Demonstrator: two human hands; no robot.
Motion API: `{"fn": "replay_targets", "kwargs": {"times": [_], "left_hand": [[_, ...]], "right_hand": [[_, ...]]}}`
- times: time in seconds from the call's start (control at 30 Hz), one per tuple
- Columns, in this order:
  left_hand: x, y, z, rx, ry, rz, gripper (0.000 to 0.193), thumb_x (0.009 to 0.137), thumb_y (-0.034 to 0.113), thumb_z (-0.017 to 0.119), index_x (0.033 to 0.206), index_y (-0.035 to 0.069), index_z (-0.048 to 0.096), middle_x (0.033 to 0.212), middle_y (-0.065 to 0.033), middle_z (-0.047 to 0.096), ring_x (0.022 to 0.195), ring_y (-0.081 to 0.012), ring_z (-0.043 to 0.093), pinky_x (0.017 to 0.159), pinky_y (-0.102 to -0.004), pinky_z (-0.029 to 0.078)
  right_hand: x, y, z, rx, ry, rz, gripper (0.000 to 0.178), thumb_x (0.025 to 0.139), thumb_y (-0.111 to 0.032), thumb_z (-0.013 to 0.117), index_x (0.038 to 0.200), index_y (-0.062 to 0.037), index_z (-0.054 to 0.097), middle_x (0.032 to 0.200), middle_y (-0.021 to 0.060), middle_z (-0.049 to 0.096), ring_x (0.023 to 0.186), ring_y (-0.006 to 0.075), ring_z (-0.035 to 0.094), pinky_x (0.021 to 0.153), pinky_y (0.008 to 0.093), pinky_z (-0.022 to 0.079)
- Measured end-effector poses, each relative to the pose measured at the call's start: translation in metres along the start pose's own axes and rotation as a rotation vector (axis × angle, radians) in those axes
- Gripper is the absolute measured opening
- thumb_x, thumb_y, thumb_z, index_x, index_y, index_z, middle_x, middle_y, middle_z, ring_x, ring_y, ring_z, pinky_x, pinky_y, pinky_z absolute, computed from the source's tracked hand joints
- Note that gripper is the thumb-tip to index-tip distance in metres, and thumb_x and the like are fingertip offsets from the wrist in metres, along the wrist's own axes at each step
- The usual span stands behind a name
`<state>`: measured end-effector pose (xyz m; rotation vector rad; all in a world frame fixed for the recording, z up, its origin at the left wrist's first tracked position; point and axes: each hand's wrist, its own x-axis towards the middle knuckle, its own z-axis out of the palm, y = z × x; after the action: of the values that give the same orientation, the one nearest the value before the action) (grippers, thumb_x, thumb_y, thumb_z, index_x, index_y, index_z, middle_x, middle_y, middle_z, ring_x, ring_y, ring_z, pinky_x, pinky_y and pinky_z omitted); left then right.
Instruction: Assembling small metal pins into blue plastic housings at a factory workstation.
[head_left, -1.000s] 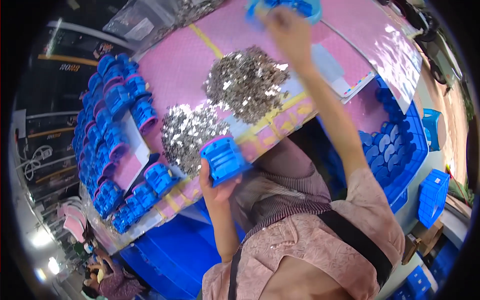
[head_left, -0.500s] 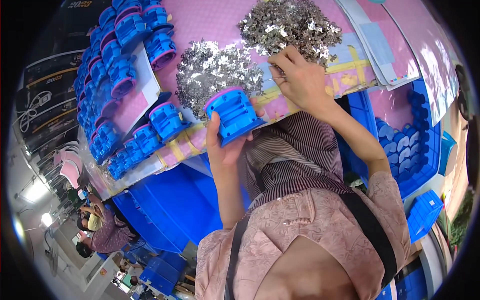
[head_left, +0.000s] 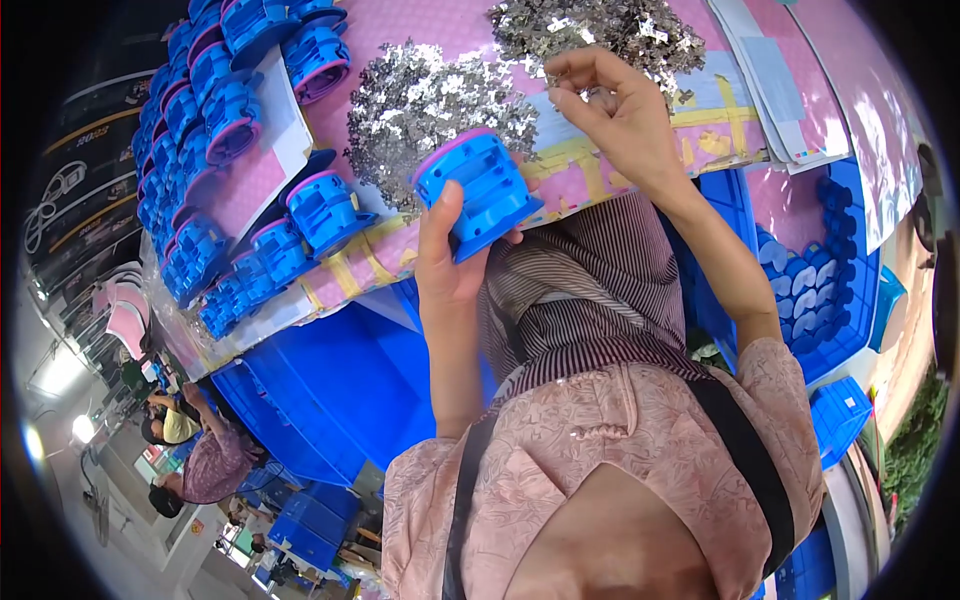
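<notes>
The left hand (head_left: 453,278) grasps a tilted blue plastic housing (head_left: 482,190) above the table's near edge; it has a flared near flange, slots in its side and a pink ring (head_left: 452,150) round its far end. Farther right, the right hand (head_left: 635,125) has thumb and forefinger close together; whether they pinch anything cannot be told. Two heaps of small silvery metal pieces (head_left: 430,110) lie beyond on the pink table cover (head_left: 410,18), edged with yellow tape (head_left: 375,262). Similar housings (head_left: 325,215) crowd the left; a co-worker (head_left: 215,465) sits in the far-left room.
</notes>
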<state>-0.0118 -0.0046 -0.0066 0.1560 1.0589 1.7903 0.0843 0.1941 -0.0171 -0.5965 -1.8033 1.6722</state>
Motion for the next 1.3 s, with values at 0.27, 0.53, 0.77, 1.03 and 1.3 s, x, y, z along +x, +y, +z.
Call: {"fn": "replay_targets", "kwargs": {"times": [0.27,0.53,0.77,1.03,1.3], "left_hand": [[-0.001,0.002,0.011,0.130,0.087,0.060,0.069,0.089,0.042,0.066,0.134,-0.007,0.046,0.114,-0.0209,0.065,0.093,-0.0298,0.069,0.065,-0.0389,0.059],[-0.002,0.002,0.019,0.268,0.130,0.233,0.070,0.084,0.034,0.070,0.137,-0.004,0.044,0.117,-0.0180,0.062,0.094,-0.0248,0.068,0.068,-0.0380,0.060],[-0.002,0.002,0.018,0.337,0.104,0.215,0.090,0.068,0.035,0.082,0.139,-0.001,0.040,0.126,-0.0161,0.056,0.114,-0.0242,0.058,0.099,-0.0374,0.047],[-0.013,0.002,-0.003,0.412,0.090,0.281,0.091,0.068,0.034,0.082,0.140,-0.002,0.039,0.123,-0.0162,0.058,0.110,-0.0252,0.062,0.094,-0.0377,0.052],[-0.015,0.006,-0.012,0.111,0.097,0.114,0.072,0.085,0.040,0.066,0.136,-0.005,0.045,0.126,-0.0229,0.060,0.105,-0.0320,0.068,0.064,-0.0328,0.061]], "right_hand": [[-0.034,-0.022,0.006,0.100,-0.276,0.240,0.016,0.091,-0.001,0.066,0.107,0.0021,0.070,0.097,0.0048,0.070,0.077,0.0062,0.067,0.070,0.0199,0.058],[-0.039,-0.030,0.008,-0.102,-0.246,-0.011,0.016,0.086,0.003,0.069,0.100,-0.0034,0.072,0.091,0.0046,0.068,0.064,0.0042,0.055,0.052,0.0191,0.040],[-0.041,-0.018,0.015,0.037,-0.286,-0.041,0.014,0.083,0.005,0.070,0.094,-0.0038,0.072,0.087,0.0018,0.062,0.072,0.0053,0.054,0.055,0.0200,0.039],[-0.033,-0.017,0.030,0.315,-0.342,0.351,0.009,0.082,-0.005,0.076,0.089,-0.0040,0.071,0.080,-0.0013,0.059,0.069,0.0044,0.055,0.057,0.0200,0.041],[0.003,0.020,0.048,-0.829,-0.122,-0.184,0.017,0.081,-0.025,0.074,0.095,-0.0152,0.071,0.090,0.0034,0.066,0.079,0.0251,0.067,0.065,0.0357,0.052]]}}
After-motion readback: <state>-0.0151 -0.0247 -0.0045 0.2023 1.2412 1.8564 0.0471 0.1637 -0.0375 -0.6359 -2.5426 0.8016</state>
